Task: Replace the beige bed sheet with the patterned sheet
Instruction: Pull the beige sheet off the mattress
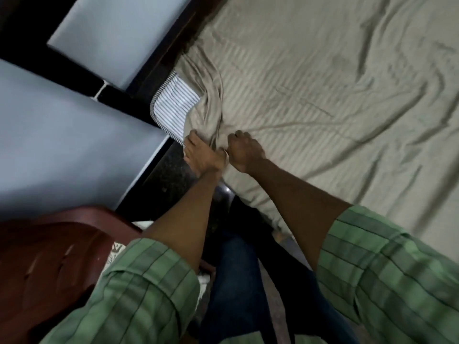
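Observation:
The beige bed sheet (310,95) covers most of the mattress, wrinkled and faintly striped. At the near-left corner it is pulled back, and the striped blue-white mattress (173,105) shows bare there. My left hand (202,152) grips the bunched sheet edge at that corner. Right beside it, my right hand (244,151) is curled round a fold of the same sheet. A bit of patterned cloth (115,252) peeks out by the chair at lower left, mostly hidden by my sleeve.
A dark red plastic chair (49,264) stands at lower left, close to my left arm. Grey-blue wall panels (62,150) and a dark bed frame (159,58) border the bed on the left. The dark floor (169,184) lies between wall and bed.

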Motion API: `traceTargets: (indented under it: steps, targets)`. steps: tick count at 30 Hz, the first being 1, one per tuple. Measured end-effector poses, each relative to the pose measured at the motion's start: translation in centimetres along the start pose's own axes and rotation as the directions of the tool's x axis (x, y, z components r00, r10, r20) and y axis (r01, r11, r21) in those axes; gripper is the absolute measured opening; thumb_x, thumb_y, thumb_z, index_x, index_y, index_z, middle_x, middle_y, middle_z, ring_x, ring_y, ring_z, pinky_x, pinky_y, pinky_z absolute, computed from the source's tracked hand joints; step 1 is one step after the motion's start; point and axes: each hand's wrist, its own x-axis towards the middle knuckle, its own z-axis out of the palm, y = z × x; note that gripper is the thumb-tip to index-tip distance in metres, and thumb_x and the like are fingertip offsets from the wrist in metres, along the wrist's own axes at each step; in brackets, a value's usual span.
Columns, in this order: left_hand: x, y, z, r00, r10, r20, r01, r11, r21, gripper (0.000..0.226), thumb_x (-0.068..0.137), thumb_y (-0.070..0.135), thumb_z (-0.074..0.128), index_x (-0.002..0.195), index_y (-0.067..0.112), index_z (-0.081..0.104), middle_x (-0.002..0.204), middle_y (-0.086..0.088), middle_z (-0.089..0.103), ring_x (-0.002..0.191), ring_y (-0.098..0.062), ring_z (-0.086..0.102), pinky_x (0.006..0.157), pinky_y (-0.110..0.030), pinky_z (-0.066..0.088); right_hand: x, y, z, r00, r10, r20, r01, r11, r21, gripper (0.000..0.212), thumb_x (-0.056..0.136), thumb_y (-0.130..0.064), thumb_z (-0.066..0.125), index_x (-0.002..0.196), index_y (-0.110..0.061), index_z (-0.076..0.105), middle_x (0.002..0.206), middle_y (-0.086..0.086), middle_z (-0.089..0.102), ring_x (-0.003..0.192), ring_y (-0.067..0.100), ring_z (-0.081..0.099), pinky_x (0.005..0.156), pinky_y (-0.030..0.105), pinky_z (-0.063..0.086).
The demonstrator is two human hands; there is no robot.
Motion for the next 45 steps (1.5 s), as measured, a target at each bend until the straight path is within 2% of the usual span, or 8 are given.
traceTargets:
  steps: [9,16,21,26,31,35,38,45]
  targets:
    - [-8.9,-4.4,-0.9,0.982,-0.025,0.189,0.053,0.988,-0.145,0.031,0.087,0.018,0.06,0.116,0.009,0.068,0.127,-0.016,0.058,0.11,-0.036,0.061,0.09,-0.037,0.05,-12.6,1.8,4.8,0.992,0.123,0.028,-0.125,0.989,0.077,0.034,0.105,-0.031,0.049,0.127,-0.006,0.056,0.131,0.016,0.054,0.124,0.035,0.049,0.096,0.047,0.045]
    - [-1.5,-6.9,2.6,0.925,-0.203,0.322,0.316,0.882,-0.35,0.108,0.086,0.028,0.078,0.162,0.012,0.003,0.161,-0.018,0.032,0.146,-0.033,0.037,0.118,-0.037,0.033,-13.3,3.2,9.2,0.995,0.094,-0.039,-0.093,0.995,0.028,0.034,0.103,-0.03,0.049,0.128,-0.008,0.055,0.133,0.015,0.053,0.126,0.035,0.049,0.097,0.047,0.045]
    - [1.5,-8.4,5.1,0.916,-0.202,0.346,0.36,0.793,-0.492,0.068,0.097,0.033,0.067,0.149,0.003,0.035,0.15,-0.016,0.048,0.131,-0.028,0.053,0.108,-0.039,0.047,-10.2,0.4,10.5,0.995,0.0,-0.095,0.003,1.0,0.024,0.032,0.102,-0.03,0.051,0.126,-0.01,0.055,0.132,0.014,0.052,0.126,0.035,0.048,0.095,0.047,0.046]
    - [2.5,-12.0,6.5,0.923,-0.208,0.325,0.297,0.921,-0.253,0.074,0.082,0.063,0.057,0.136,0.012,0.058,0.138,-0.014,0.06,0.124,-0.033,0.058,0.105,-0.042,0.05,-9.6,-0.3,11.2,0.995,0.035,-0.097,-0.033,0.999,0.025,0.035,0.101,-0.032,0.053,0.128,-0.009,0.054,0.132,0.015,0.051,0.126,0.036,0.048,0.096,0.049,0.046]
    - [-1.8,-12.4,5.5,0.937,-0.11,0.332,0.218,0.926,-0.308,0.051,0.074,0.048,0.073,0.118,0.023,0.067,0.122,-0.007,0.067,0.111,-0.026,0.066,0.099,-0.037,0.054,-11.4,-1.1,10.3,0.995,0.059,-0.082,-0.059,0.998,0.011,0.035,0.101,-0.032,0.054,0.129,-0.01,0.054,0.133,0.014,0.051,0.125,0.035,0.048,0.094,0.047,0.045]
    - [-0.5,-11.1,4.0,0.943,-0.203,0.262,0.307,0.836,-0.455,0.093,0.062,0.039,0.087,0.142,0.018,0.045,0.136,-0.01,0.055,0.12,-0.027,0.059,0.106,-0.038,0.049,-11.7,-0.8,9.6,0.993,0.028,-0.114,-0.029,1.0,-0.006,0.032,0.099,-0.03,0.054,0.125,-0.01,0.056,0.13,0.013,0.052,0.122,0.034,0.049,0.092,0.046,0.045]
    - [1.1,-10.7,4.2,0.94,-0.204,0.275,0.326,0.775,-0.541,0.105,0.078,0.017,0.084,0.159,0.015,0.017,0.146,-0.014,0.053,0.13,-0.027,0.055,0.111,-0.04,0.045,-10.1,0.1,9.7,0.991,-0.014,-0.132,0.006,0.998,-0.06,0.034,0.098,-0.027,0.055,0.126,-0.01,0.055,0.13,0.014,0.052,0.122,0.035,0.049,0.093,0.048,0.046]
    - [-0.1,-11.5,5.2,0.925,-0.022,0.38,0.051,0.996,-0.067,0.053,0.104,0.047,0.042,0.13,0.006,0.062,0.133,-0.024,0.061,0.123,-0.042,0.056,0.102,-0.042,0.046,-5.6,-2.3,11.0,0.993,-0.057,-0.1,0.056,0.998,-0.02,0.036,0.094,-0.029,0.06,0.124,-0.01,0.055,0.129,0.015,0.052,0.12,0.036,0.05,0.093,0.048,0.046]
